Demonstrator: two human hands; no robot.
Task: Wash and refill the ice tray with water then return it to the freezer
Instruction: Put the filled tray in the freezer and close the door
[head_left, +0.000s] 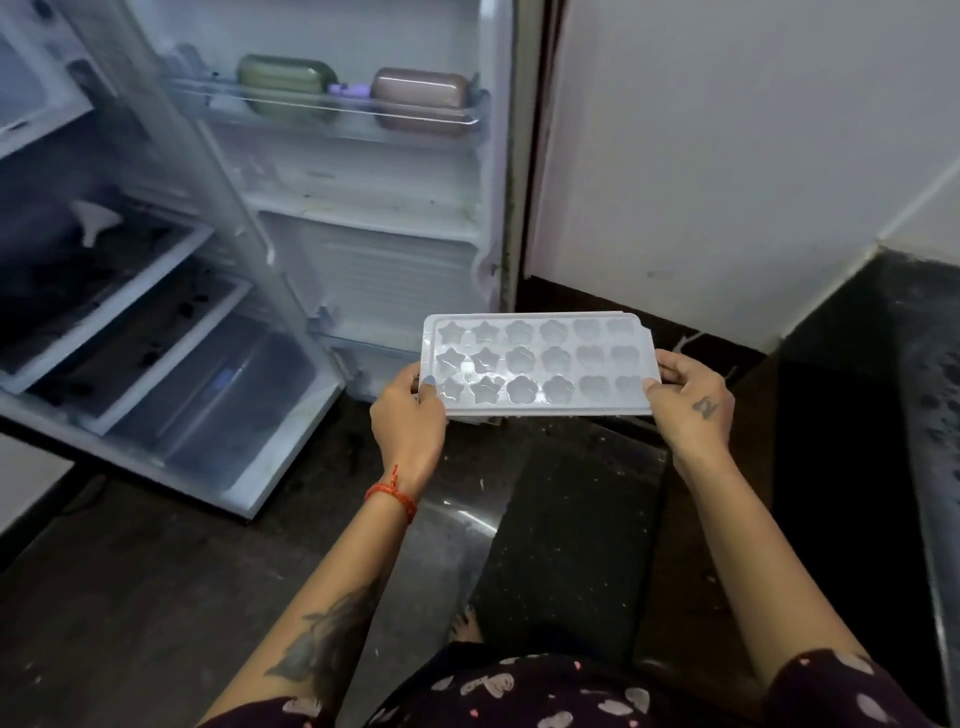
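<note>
Both hands grip a white ice tray (537, 364) by its short ends and hold it level in the air. The left hand (408, 415) closes on the left end, thumb on the top rim and fingers hidden beneath; the right hand (688, 397) closes on the right end the same way. The tray shows 3 rows of 6 moulds, star shapes to the left and rounder shapes to the right; whether they hold water cannot be told. A red thread bracelet (393, 493) circles the left wrist. The tray hangs above the dark floor (130, 597), just in front of the open refrigerator door (363, 208). On the door's upper shelf stand a green container (285, 85) and a brown container (421, 98), with a small purple item (349, 90) between them. The refrigerator's glass shelves (119, 291) lie to the left.
</note>
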